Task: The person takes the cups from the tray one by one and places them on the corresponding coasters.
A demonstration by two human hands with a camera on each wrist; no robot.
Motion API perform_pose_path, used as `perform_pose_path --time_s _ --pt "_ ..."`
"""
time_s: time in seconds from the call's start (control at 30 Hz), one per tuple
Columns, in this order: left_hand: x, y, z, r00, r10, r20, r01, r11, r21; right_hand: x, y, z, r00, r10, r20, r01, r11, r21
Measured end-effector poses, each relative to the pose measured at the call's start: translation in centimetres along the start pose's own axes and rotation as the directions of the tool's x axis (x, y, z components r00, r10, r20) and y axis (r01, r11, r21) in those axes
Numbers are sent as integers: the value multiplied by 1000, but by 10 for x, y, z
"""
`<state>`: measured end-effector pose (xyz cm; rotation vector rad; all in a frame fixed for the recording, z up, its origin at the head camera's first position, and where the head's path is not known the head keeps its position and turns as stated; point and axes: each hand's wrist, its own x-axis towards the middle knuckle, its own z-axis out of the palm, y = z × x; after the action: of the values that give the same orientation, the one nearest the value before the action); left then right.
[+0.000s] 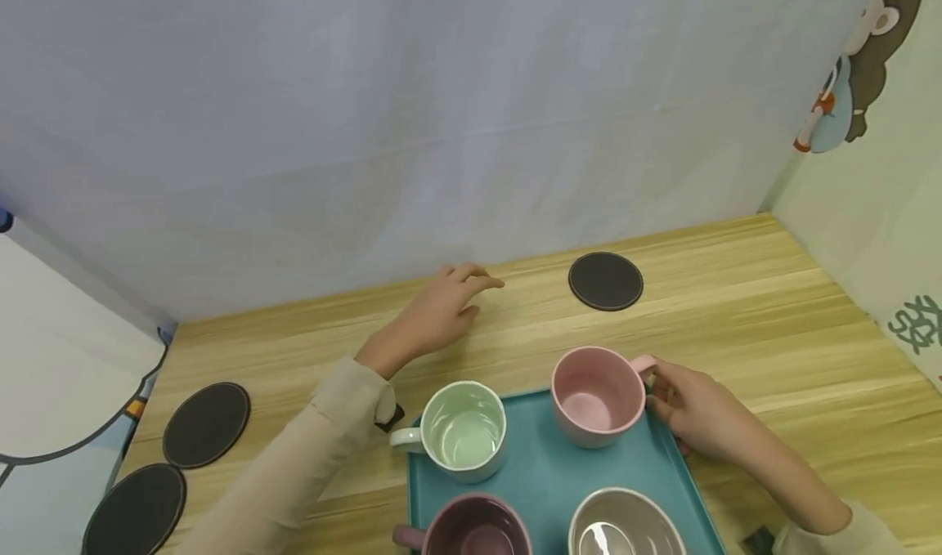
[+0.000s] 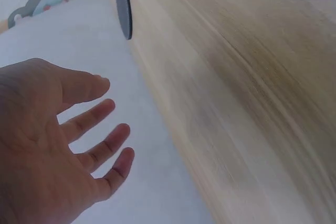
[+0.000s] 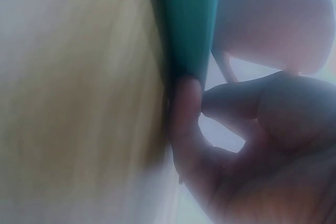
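Observation:
My right hand (image 1: 699,412) pinches the handle of a pink mug (image 1: 598,400) at the far right corner of a teal tray (image 1: 540,465). In the right wrist view, a curled finger (image 3: 186,108) lies against the tray's rim, while the mug (image 3: 273,24) is blurred behind. Whether the mug touches the tray is hard to tell. My left hand (image 1: 434,314) hovers beyond the tray near the back edge of the table, fingers loosely spread and holding nothing. On the tray stand a pale green mug (image 1: 464,428), a dark mauve mug (image 1: 478,530) and a grey-beige mug (image 1: 624,526).
A round black coaster (image 1: 605,280) lies on the wooden table (image 1: 736,293) behind the pink mug. Two more black coasters (image 1: 207,424) lie at the left. A pale cloth (image 1: 368,130) hangs along the back, and a decorated wall (image 1: 854,212) borders the right side.

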<state>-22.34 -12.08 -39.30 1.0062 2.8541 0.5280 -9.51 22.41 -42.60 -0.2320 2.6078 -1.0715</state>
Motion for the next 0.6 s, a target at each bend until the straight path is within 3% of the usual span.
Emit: perform_pose_path --time_s 0.17,0.4,0.6 --pt "-22 0 -6 997 -69 -47 71 996 52 -1 0 -1 1000 -15 -8 15 1000 -15" --pt "-51 6 -8 980 -191 -63 198 970 140 0 -1 -2 1000 -28 -13 28 1000 -8" --pt "-74 9 -8 964 -227 -142 249 954 166 -1 0 -1 1000 -24 -10 24 1000 2"
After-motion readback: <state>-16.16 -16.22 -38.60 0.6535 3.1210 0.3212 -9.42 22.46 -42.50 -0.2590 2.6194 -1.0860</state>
